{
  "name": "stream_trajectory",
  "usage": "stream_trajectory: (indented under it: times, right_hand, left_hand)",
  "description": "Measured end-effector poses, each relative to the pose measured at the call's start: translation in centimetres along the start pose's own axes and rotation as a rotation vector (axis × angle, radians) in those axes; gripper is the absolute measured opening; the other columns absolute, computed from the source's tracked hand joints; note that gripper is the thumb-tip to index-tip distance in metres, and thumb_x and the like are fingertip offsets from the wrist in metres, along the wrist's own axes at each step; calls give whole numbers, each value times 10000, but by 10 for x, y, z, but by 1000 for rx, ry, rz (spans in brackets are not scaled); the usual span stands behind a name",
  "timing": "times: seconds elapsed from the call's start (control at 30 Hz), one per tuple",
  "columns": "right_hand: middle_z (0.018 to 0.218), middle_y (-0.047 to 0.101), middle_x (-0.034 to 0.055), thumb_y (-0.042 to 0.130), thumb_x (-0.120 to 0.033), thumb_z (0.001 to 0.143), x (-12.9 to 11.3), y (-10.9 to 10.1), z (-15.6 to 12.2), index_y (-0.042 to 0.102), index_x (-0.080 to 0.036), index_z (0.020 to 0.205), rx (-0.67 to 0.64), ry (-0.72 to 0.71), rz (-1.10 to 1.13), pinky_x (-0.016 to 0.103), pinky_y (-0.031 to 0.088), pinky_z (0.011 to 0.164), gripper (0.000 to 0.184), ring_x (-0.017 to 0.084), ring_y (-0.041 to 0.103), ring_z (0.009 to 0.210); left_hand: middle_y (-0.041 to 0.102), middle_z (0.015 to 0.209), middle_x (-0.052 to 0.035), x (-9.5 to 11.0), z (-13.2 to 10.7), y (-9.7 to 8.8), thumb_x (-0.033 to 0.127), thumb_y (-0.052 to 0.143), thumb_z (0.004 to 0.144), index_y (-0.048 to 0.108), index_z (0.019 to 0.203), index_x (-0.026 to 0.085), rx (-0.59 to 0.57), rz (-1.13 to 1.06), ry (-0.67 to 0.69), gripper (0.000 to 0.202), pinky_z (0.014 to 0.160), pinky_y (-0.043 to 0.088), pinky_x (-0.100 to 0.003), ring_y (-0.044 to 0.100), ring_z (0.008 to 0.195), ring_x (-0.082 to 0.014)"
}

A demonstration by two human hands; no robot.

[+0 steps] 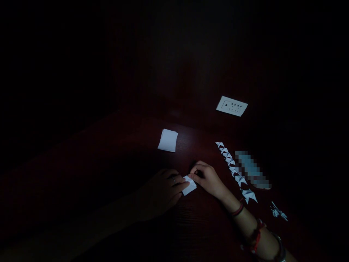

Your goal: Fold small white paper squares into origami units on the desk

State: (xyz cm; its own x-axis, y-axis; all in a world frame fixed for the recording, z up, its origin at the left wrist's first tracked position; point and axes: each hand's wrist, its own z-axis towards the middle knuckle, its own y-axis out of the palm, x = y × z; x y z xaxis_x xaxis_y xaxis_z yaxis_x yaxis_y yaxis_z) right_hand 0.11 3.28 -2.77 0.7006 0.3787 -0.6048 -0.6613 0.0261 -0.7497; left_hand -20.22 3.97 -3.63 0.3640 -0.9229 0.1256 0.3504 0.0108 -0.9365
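A small piece of white folded paper lies on the dark reddish table between my two hands, with faint creases across it. My left hand, with a ring on one finger, holds the paper from the left, fingertips pressed on its surface. At the upper right corner, my right hand pinches the paper between thumb and curled fingers. Bracelets circle the right wrist and forearm. Much of the left arm is lost in shadow.
A stack of white paper lies farther back. To the right runs a row of folded paper pieces, beside a blurred-out long object. Small white scraps lie nearer. A socket plate is behind. Surroundings are very dark.
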Motion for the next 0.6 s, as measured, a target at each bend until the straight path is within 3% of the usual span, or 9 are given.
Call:
stream_trajectory:
  times: [0.27, 0.47, 0.6]
  right_hand:
    - [770, 557, 18, 533, -218, 798, 4, -21, -9, 607, -162, 786, -117, -96, 37, 236, 432, 672, 94, 117, 529, 733]
    - [926, 566, 31, 465, -120, 822, 0, -26, -16, 610, -228, 1014, -239, -263, -108, 247, 437, 742, 263, 123, 526, 845]
    - [972, 564, 28, 452, -80, 811, -5, -25, -17, 589, -225, 1057, -278, -307, -226, 264, 434, 780, 317, 136, 506, 887]
  left_hand:
    - [494, 1150, -17, -1, 1, 2, 196, 382, 864, 420, 1193, 223, 18, -13, 3, 332, 871, 305, -374, 393, 1026, -215]
    - [496, 1157, 9, -1, 1, 1, 193, 385, 858, 397, 1212, 240, -12, -18, -24, 357, 868, 317, -367, 391, 1042, -209]
    - [501, 1158, 7, -2, 0, 0, 187, 384, 856, 409, 1205, 242, -13, -27, -23, 354, 878, 311, -354, 396, 1049, -201]
